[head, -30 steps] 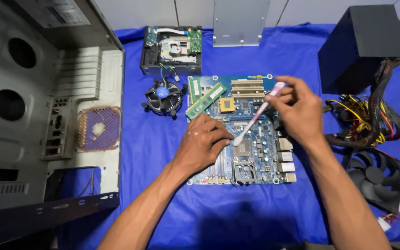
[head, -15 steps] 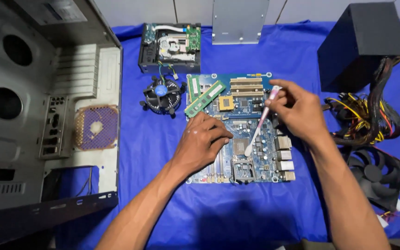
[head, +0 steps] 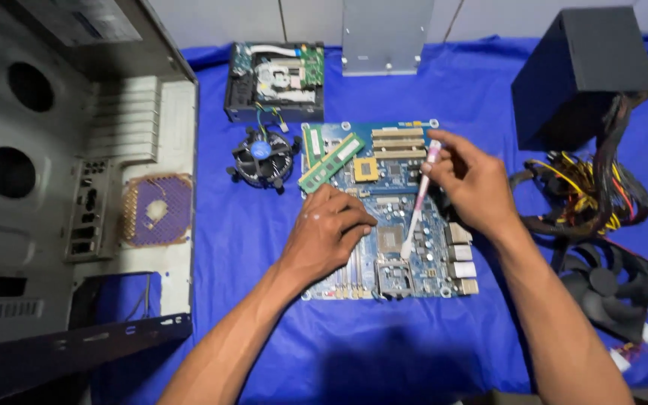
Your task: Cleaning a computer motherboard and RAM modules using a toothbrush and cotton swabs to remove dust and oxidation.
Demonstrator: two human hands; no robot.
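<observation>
Pressing flat on the circuit board [head: 406,217], left hand [head: 328,232] with fingers curled loosely on its left half, gripping nothing. Pinching a slim white brush [head: 420,199] near its pink upper end, right hand [head: 470,187] over the board's right side, fingers closed around the handle, bristle tip touching down beside a small square chip near the board's middle. Lying in the middle of a blue cloth [head: 429,97] that covers the table, board with a green memory stick [head: 330,162] resting slantwise across its upper left corner. Sitting just left of that corner, round cooling fan [head: 264,156]; behind it, toward the cloth's far edge, an opened disc drive [head: 273,71]. Standing along the left edge, open grey computer case [head: 76,187]. Resting at the far right corner, black power supply [head: 583,71] with a tangle of coloured cables [head: 594,187] spilling toward a black case fan [head: 609,285] near the right edge.
</observation>
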